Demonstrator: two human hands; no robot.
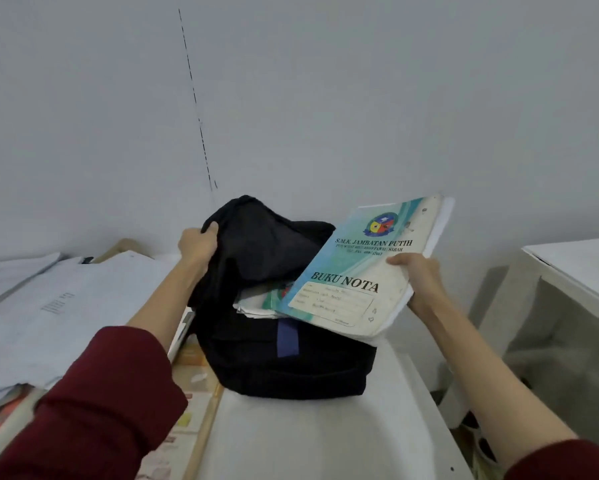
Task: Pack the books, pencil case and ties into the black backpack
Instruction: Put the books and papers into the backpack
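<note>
The black backpack (284, 362) stands on a white table (308, 438) with its mouth open. My left hand (197, 245) grips the upper flap and holds it up and back. My right hand (417, 275) holds a light blue notebook (360, 265) marked "BUKU NOTA" by its right edge, tilted, with its lower left corner over the opening. Another book (260, 299) shows inside the mouth of the bag. A blue strip (287, 337) lies on the bag's front. No pencil case or ties are in sight.
Stacks of papers and books (49, 313) cover the table to the left, with an orange-printed book (194, 393) beside the bag. A second white table (575, 268) stands to the right across a gap. A plain wall is behind.
</note>
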